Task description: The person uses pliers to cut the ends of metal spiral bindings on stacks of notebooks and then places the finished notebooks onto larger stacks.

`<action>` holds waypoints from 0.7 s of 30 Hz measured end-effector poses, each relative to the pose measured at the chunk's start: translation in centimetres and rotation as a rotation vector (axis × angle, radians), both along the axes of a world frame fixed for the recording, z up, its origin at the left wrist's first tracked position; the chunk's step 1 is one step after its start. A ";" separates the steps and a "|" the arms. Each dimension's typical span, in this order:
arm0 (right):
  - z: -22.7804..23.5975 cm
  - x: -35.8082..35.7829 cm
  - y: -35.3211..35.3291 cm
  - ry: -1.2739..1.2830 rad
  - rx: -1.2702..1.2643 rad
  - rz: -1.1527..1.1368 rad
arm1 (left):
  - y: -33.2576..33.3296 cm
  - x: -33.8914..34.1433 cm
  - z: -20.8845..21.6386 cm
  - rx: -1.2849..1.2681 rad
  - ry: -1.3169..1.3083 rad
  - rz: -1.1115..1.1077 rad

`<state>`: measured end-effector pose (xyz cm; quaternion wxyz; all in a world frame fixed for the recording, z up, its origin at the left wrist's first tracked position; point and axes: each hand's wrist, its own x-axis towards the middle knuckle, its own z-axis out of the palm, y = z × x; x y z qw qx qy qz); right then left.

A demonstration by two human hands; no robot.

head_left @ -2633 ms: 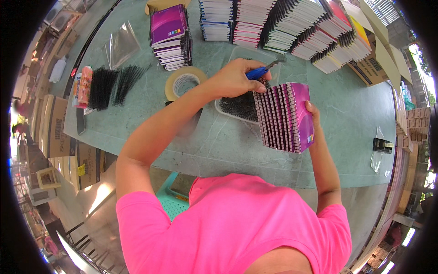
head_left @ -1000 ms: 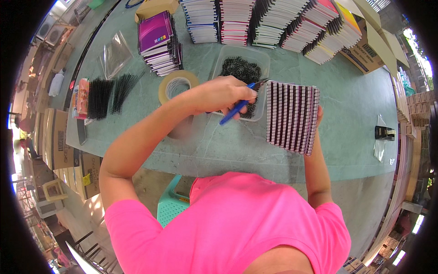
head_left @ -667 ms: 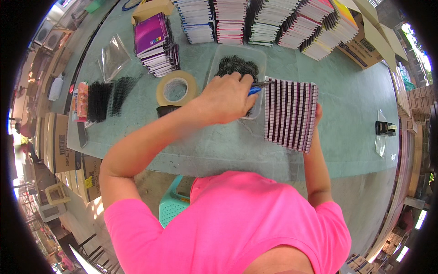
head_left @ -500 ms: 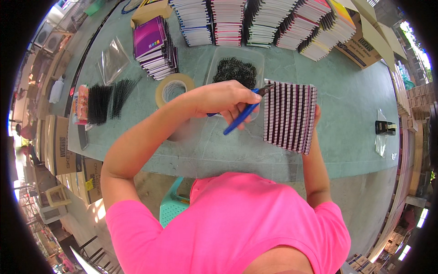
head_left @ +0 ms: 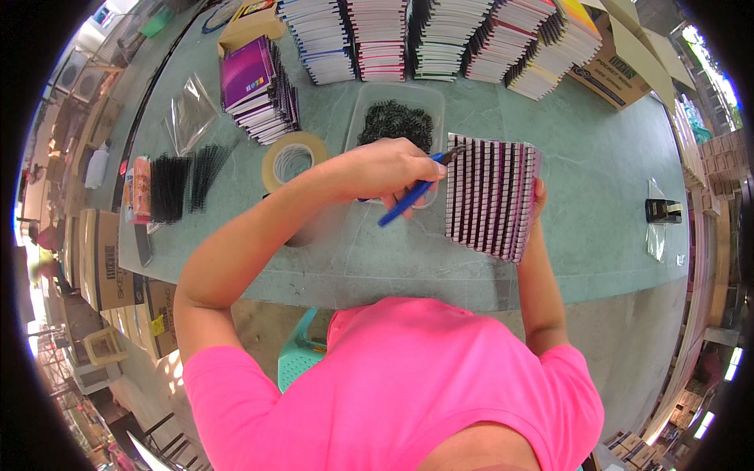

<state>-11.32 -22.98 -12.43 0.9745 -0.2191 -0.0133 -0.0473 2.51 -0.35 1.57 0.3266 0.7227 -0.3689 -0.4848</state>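
My left hand (head_left: pixel 393 169) is closed around blue-handled pliers (head_left: pixel 408 202), which look like wire cutters. Their dark jaws touch the upper left corner of a bundle of spiral-bound notebooks (head_left: pixel 491 200), where a black coil ends. The bundle's coil spines lie side by side as black and white stripes, with purple at the right edge. My right hand (head_left: pixel 539 200) grips this bundle from its right side; most of the fingers are hidden behind it. Just beyond my left hand stands a clear plastic tub (head_left: pixel 355 118) of small black coil pieces (head_left: pixel 397 122).
A tape roll (head_left: pixel 271 169), black coils (head_left: pixel 169 188) and a clear bag (head_left: pixel 191 114) lie left. Purple notebooks (head_left: pixel 250 78) and tall notebook stacks (head_left: pixel 385 39) line the back. An open carton (head_left: pixel 616 71) and tape dispenser (head_left: pixel 664 211) are at right. A green stool (head_left: pixel 298 357) stands below.
The notebook bundle and both hands appear slightly further left, as does the whole table scene. The plier jaws stay at the bundle's upper left corner.
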 end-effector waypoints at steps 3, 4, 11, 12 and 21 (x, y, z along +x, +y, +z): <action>-0.1 -0.2 0.0 -0.035 0.016 0.018 | -0.3 -0.3 -0.3 -0.022 0.591 0.182; -0.2 -0.3 0.0 -0.044 0.015 0.017 | -0.4 -0.3 -0.4 -0.009 0.594 0.178; 0.2 -0.8 -0.2 -0.004 -0.014 -0.035 | -0.7 -0.8 -0.2 -0.020 -0.171 0.033; 0.1 -0.7 -0.3 0.011 -0.014 -0.058 | -0.8 -0.8 0.0 -0.029 -0.331 0.002; 1.9 -1.2 -0.1 -0.039 0.009 0.028 | -2.0 -1.0 0.7 -0.011 0.312 0.119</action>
